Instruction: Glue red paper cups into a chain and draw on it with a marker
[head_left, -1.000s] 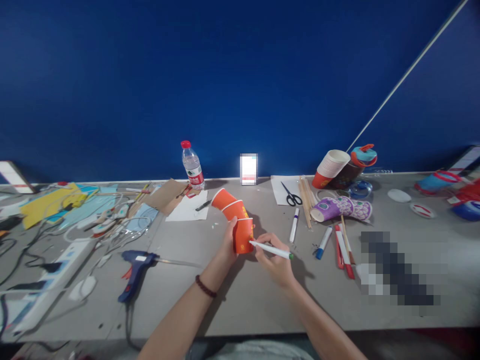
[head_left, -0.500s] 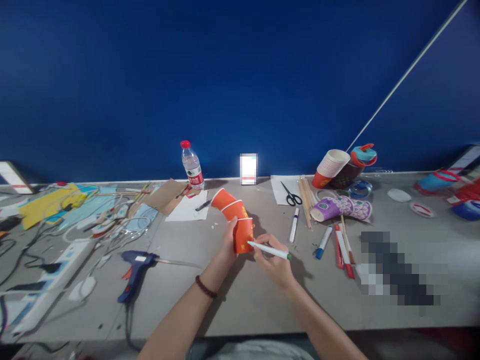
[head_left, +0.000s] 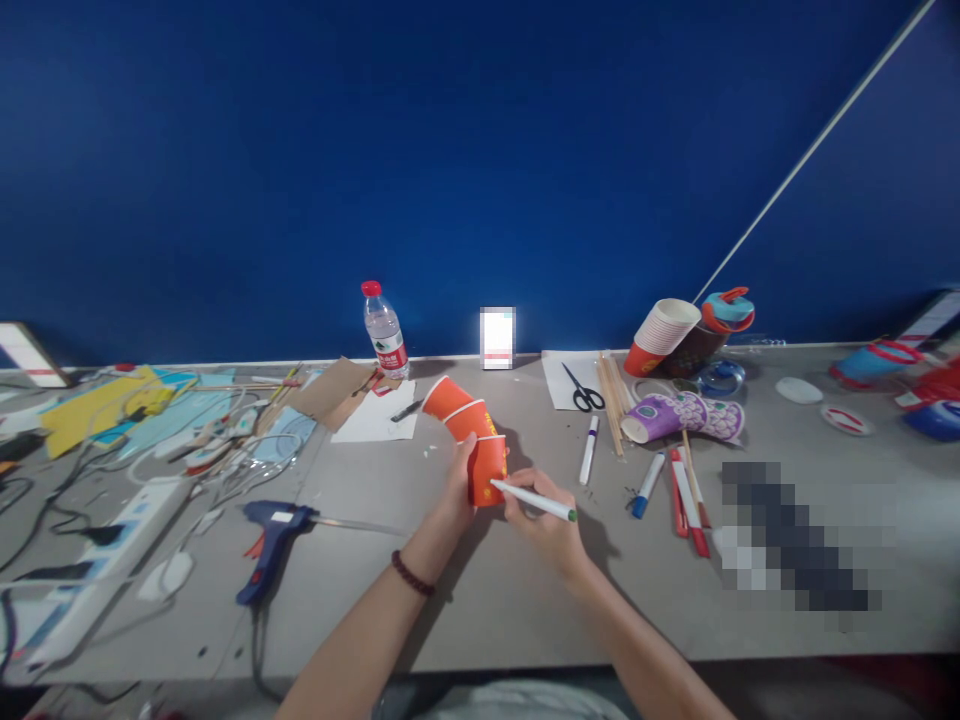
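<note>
A curved chain of three orange paper cups, joined end to end, is held above the table. My left hand is closed around the cup nearest me, its thumb along the side. In my right hand a white marker with a green end is pinched between fingers and thumb. The marker's tip meets the lower part of that nearest cup, or lies very close to it. Whether it leaves a line is too small to tell.
To the left lie a blue glue gun and a power strip with cables. A water bottle stands behind. Scissors, a purple-capped marker, purple patterned cups and stacked paper cups are at the right.
My right hand and the marker have shifted slightly left, moving the tip further across the nearest cup. My left hand and the cups have hardly moved.
</note>
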